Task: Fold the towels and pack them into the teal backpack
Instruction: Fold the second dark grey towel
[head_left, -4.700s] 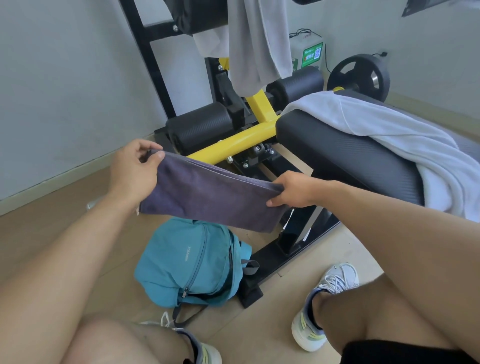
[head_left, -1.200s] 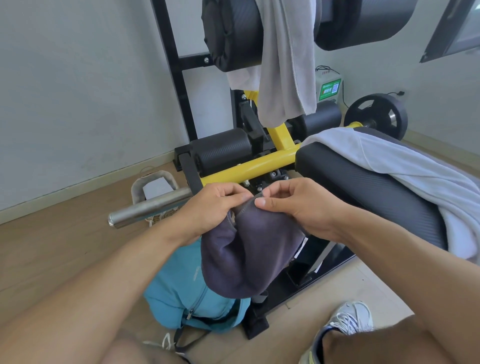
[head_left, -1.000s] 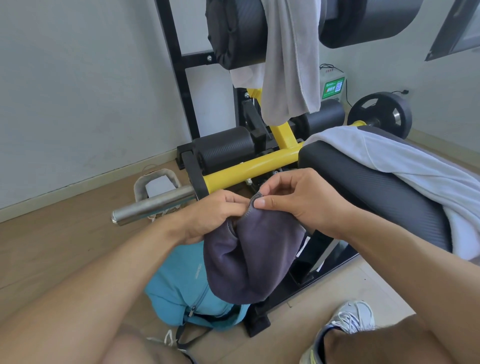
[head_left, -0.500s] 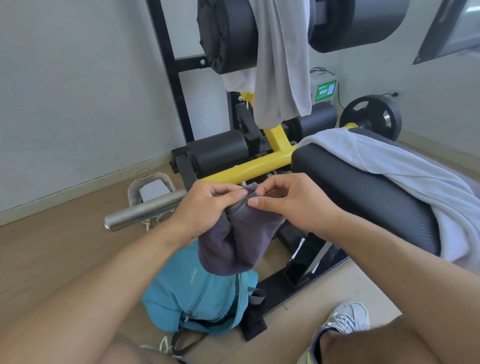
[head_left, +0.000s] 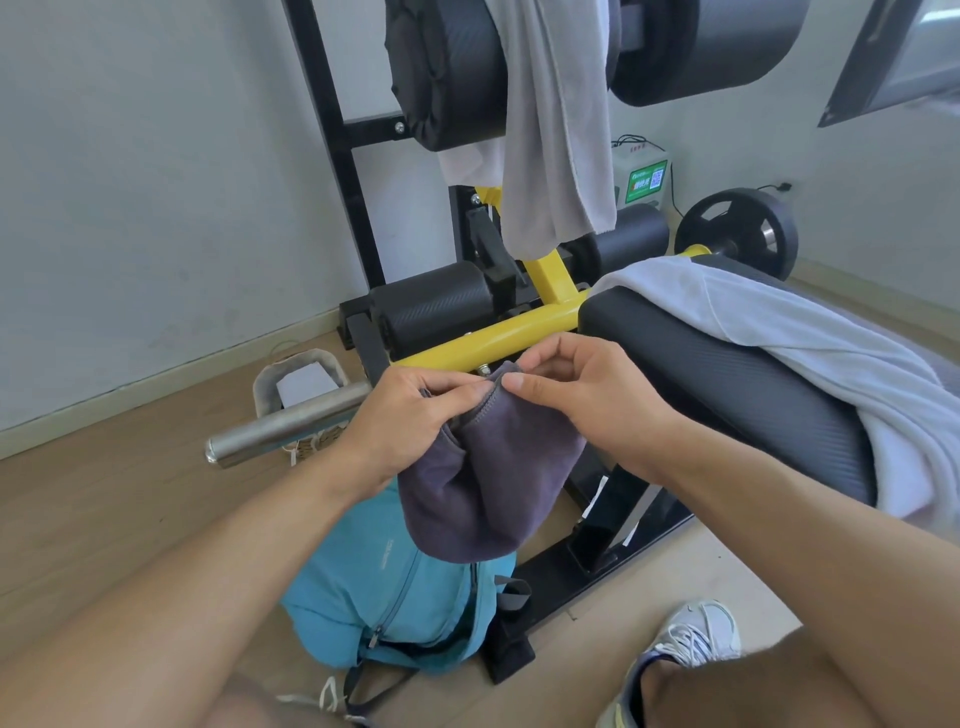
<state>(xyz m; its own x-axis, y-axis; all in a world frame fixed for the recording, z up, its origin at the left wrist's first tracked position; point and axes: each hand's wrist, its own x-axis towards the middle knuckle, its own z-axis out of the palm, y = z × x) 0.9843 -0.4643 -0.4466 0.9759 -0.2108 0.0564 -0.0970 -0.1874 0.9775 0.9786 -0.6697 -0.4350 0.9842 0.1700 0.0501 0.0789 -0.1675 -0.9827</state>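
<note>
Folding the first towel, nothing packed yet.
Left hand (head_left: 410, 415) and right hand (head_left: 582, 395) pinch the purple towel (head_left: 483, 499) above the teal backpack (head_left: 384, 597); two pale towels wait beyond them.

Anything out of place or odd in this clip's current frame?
Nothing is damaged or spilled. Two towels sit unfolded on the gym machine: a grey towel draped over the upper roller pad and a white towel slumped across the bench. Both hands pinch the dark towel above the teal backpack.
</note>
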